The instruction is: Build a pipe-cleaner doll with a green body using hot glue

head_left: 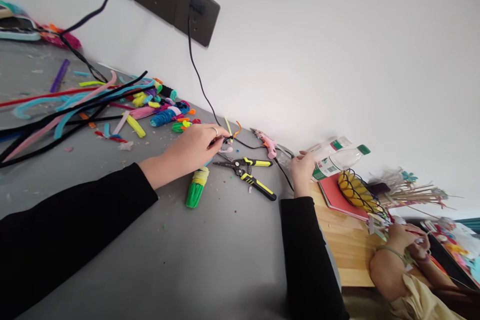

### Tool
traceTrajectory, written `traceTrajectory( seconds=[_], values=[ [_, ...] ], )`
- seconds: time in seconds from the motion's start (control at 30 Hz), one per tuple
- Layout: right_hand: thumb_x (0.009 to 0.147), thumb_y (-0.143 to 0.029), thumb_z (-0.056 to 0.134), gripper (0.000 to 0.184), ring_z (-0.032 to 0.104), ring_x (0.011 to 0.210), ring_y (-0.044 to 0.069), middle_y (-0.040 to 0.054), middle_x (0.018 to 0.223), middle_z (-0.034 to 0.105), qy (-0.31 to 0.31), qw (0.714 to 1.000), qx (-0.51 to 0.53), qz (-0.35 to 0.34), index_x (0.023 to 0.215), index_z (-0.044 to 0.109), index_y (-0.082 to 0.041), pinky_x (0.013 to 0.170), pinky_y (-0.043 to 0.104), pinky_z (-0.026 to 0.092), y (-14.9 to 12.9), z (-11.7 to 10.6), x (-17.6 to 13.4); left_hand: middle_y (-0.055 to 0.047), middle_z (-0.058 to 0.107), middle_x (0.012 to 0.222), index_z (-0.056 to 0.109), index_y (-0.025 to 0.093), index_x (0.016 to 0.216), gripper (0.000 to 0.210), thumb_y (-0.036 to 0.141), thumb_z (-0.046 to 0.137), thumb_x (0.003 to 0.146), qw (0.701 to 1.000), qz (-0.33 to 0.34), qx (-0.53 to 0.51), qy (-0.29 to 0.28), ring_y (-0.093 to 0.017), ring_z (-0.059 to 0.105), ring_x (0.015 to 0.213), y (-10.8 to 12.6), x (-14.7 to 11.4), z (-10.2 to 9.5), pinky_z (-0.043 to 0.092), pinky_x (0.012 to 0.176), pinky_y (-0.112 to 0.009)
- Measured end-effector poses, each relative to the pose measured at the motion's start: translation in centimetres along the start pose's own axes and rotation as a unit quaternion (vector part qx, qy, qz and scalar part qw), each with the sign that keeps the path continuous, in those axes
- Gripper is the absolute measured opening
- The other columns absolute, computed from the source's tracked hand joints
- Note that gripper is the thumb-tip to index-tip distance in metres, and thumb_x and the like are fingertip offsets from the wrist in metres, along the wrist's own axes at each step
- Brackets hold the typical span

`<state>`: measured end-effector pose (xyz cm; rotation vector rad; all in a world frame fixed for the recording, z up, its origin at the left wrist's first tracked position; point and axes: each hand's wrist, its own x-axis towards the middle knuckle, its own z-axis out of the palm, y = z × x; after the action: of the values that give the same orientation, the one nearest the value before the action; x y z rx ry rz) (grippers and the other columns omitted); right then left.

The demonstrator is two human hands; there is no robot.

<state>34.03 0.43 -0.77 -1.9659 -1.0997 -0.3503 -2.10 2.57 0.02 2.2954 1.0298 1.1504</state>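
The left hand [202,141] is occupying the centre of the frame, its thumb and forefinger appearing to be pinching a small dark piece [228,139] beside a yellow strip [228,127] and an orange curl [237,130]. The right hand [303,171], right of centre, is curling beside a dark cord and in front of the bottles [337,162]; whether it is gripping anything cannot be told.

A green-and-yellow bundle [195,191] is lying just below the left hand (contact between them being unclear). Pliers [237,165] are resting with handles apart to its right; a pink glue gun [268,145] is lying above them. Loose fuzzy stems [75,105] are spreading across the left side.

Judged from this view, the step in hand is involving the picking or placing of small parts. The next move is calling for a precise fingertip grip, with the fingers staying clear of the glue gun's nozzle.
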Motion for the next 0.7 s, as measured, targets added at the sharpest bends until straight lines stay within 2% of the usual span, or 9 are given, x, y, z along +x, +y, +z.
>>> traceTrajectory(
  seconds=[0.07, 0.13, 0.2, 0.27, 0.3, 0.4, 0.5, 0.6, 0.7],
  values=[
    [0.076, -0.02, 0.061, 0.03, 0.062, 0.107, 0.034, 0.0204, 0.115, 0.065, 0.001, 1.0, -0.013, -0.022, 0.105, 0.066, -0.016, 0.1, 0.053, 0.047, -1.1, -0.1, -0.6, -0.008, 0.083, 0.099, 0.08, 0.015, 0.109, 0.036, 0.023, 0.048, 0.095, 1.0, -0.013, -0.01, -0.001, -0.019, 0.073, 0.077, 0.1, 0.0, -0.1, 0.059, 0.08, -0.031],
    [0.081, -0.023, 0.061, 0.031, 0.062, 0.112, 0.034, 0.0219, 0.124, 0.065, -0.017, 0.998, -0.001, -0.059, 0.11, 0.066, -0.015, 0.102, 0.053, 0.047, -3.0, -0.5, -1.5, -0.007, 0.083, 0.094, 0.08, 0.015, 0.109, 0.035, 0.022, 0.049, 0.094, 1.0, -0.027, -0.016, 0.001, -0.019, 0.072, 0.073, 0.2, 0.1, -0.2, 0.058, 0.077, -0.03],
    [0.092, -0.033, 0.058, 0.031, 0.068, 0.097, 0.028, 0.0148, 0.107, 0.072, -0.125, 0.981, 0.073, -0.129, 0.116, 0.066, -0.016, 0.092, 0.047, 0.055, -5.4, -1.1, -2.9, -0.006, 0.082, 0.09, 0.08, 0.016, 0.107, 0.034, 0.021, 0.05, 0.093, 0.999, -0.032, -0.016, 0.008, -0.019, 0.071, 0.07, 0.2, 0.2, -0.1, 0.058, 0.075, -0.03],
    [0.098, -0.04, 0.059, 0.031, 0.071, 0.094, 0.023, 0.0088, 0.104, 0.075, -0.288, 0.924, 0.125, -0.216, 0.121, 0.067, -0.021, 0.09, 0.041, 0.058, -7.6, -1.9, -4.5, -0.005, 0.082, 0.087, 0.08, 0.018, 0.106, 0.033, 0.021, 0.05, 0.093, 0.999, -0.031, -0.006, 0.016, -0.019, 0.071, 0.069, 0.1, 0.3, -0.1, 0.058, 0.075, -0.03],
    [0.096, -0.039, 0.064, 0.031, 0.072, 0.104, 0.024, 0.0079, 0.111, 0.076, -0.346, 0.889, 0.12, -0.275, 0.123, 0.069, -0.024, 0.096, 0.041, 0.058, -8.4, -2.2, -5.1, -0.005, 0.082, 0.087, 0.08, 0.018, 0.106, 0.033, 0.021, 0.05, 0.093, 0.999, -0.032, 0.0, 0.02, -0.019, 0.071, 0.07, 0.0, 0.3, -0.1, 0.058, 0.075, -0.03],
    [0.088, -0.039, 0.08, 0.043, 0.067, 0.122, 0.027, 0.0062, 0.126, 0.074, -0.412, 0.831, 0.074, -0.366, 0.129, 0.071, -0.031, 0.105, 0.043, 0.056, -9.4, -3.1, -6.2, -0.007, 0.082, 0.088, 0.08, 0.016, 0.107, 0.033, 0.02, 0.051, 0.094, 0.999, -0.044, 0.017, 0.023, -0.021, 0.072, 0.073, -0.2, 0.4, -0.3, 0.058, 0.078, -0.032],
    [0.083, -0.037, 0.086, 0.053, 0.065, 0.128, 0.03, 0.0073, 0.135, 0.07, -0.451, 0.816, 0.033, -0.361, 0.134, 0.069, -0.031, 0.111, 0.048, 0.053, -9.1, -3.8, -6.0, -0.008, 0.082, 0.09, 0.08, 0.016, 0.109, 0.032, 0.02, 0.052, 0.095, 0.998, -0.056, 0.022, 0.022, -0.022, 0.073, 0.076, -0.3, 0.5, -0.5, 0.059, 0.08, -0.033],
    [0.087, -0.03, 0.08, 0.051, 0.061, 0.134, 0.029, 0.0085, 0.141, 0.067, -0.485, 0.807, 0.021, -0.337, 0.136, 0.067, -0.027, 0.117, 0.05, 0.047, -8.7, -4.3, -5.6, -0.007, 0.082, 0.091, 0.08, 0.016, 0.107, 0.03, 0.019, 0.053, 0.094, 0.998, -0.058, 0.025, 0.03, -0.021, 0.073, 0.076, -0.4, 0.4, -0.5, 0.059, 0.081, -0.032],
    [0.087, -0.027, 0.075, 0.049, 0.062, 0.13, 0.028, 0.0086, 0.138, 0.067, -0.493, 0.804, 0.026, -0.332, 0.135, 0.065, -0.025, 0.115, 0.048, 0.048, -8.9, -4.4, -5.8, -0.007, 0.082, 0.091, 0.081, 0.015, 0.106, 0.031, 0.021, 0.052, 0.094, 0.997, -0.054, 0.027, 0.039, -0.021, 0.072, 0.074, -0.6, 0.5, -0.4, 0.058, 0.081, -0.033]
  ],
)
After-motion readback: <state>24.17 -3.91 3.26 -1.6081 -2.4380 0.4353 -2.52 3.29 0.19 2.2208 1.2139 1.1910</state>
